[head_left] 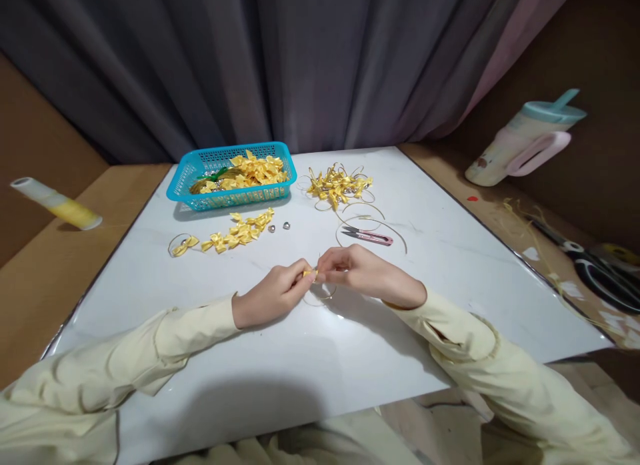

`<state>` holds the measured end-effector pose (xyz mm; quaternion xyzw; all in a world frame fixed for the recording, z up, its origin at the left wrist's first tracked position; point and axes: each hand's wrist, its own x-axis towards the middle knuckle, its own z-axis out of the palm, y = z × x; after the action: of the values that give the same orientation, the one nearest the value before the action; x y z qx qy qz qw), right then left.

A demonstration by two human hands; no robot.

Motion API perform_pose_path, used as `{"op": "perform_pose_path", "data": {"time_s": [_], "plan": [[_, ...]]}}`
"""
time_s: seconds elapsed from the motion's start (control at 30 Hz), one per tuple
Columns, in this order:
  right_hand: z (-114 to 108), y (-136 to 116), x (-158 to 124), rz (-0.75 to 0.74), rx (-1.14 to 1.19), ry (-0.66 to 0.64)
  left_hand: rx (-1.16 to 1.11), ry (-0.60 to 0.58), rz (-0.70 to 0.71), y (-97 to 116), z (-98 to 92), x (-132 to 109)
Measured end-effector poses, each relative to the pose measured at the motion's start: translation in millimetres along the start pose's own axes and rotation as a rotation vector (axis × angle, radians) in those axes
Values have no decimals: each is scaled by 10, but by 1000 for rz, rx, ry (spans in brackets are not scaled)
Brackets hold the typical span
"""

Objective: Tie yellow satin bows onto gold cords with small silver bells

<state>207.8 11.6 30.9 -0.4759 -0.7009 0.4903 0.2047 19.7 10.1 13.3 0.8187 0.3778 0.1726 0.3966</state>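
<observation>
My left hand and my right hand meet at the middle of the white table top, fingers pinched together. Between the fingertips sits a small yellow ribbon bow. A thin wire ring hangs below the fingers and touches the table. Both arms wear pale yellow sleeves.
A blue basket of yellow bows stands at the back. A row of loose bows lies in front of it, and a heap of bows on wire rings to its right. Pink thread snips, a ribbon roll, a pink-handled cup and black scissors lie around.
</observation>
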Motion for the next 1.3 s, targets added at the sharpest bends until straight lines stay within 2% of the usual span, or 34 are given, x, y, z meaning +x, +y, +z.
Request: {"op": "perform_pose_path", "data": {"time_s": [0.23, 0.37, 0.57, 1.07, 1.3], "plan": [[-55, -98, -39, 103, 154, -48, -105, 5, -54, -9, -3, 5], [-80, -108, -42, 91, 345, -73, -124, 1, -42, -28, -3, 4], [-55, -60, -23, 94, 471, -167, -178, -35, -17, -53, -10, -6], [-10, -92, 2, 162, 664, -16, -415, -74, -54, -110, 11, -17], [-3, -64, 15, 160, 678, -8, -509, -91, -68, -95, 9, -17]]}}
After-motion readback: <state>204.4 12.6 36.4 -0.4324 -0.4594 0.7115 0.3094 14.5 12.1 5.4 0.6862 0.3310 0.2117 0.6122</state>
